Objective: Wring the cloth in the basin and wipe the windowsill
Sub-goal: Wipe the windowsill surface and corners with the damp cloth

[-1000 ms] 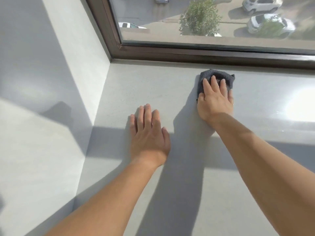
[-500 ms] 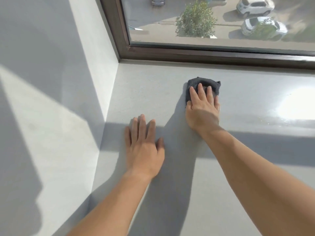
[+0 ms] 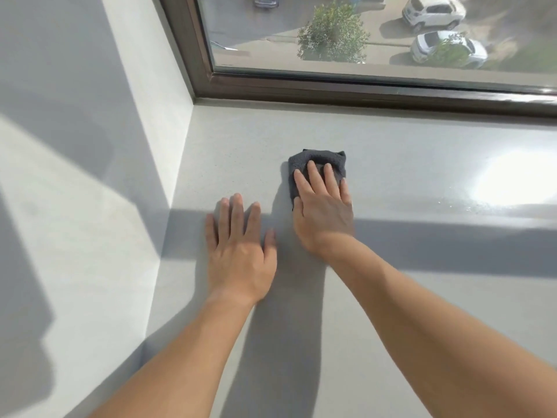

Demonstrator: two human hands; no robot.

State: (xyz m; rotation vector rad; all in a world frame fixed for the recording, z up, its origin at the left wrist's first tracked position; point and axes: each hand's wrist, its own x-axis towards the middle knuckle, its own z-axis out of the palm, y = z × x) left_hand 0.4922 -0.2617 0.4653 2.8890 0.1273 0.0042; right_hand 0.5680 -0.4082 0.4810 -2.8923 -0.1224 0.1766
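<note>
Right hand [image 3: 324,212], fingers straight, presses cloth [image 3: 316,162] on windowsill [image 3: 422,170], now farther from window frame [image 3: 331,89]. Left hand [image 3: 241,251] stays flat, holding nothing.

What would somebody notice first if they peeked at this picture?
Probably the dark grey cloth in the middle of the pale windowsill, with the right hand pressing flat on it. Just left of it, the left hand lies flat on the bare sill. A bright patch of sun glare shines on the sill at the far right, below the brown window frame.
</note>
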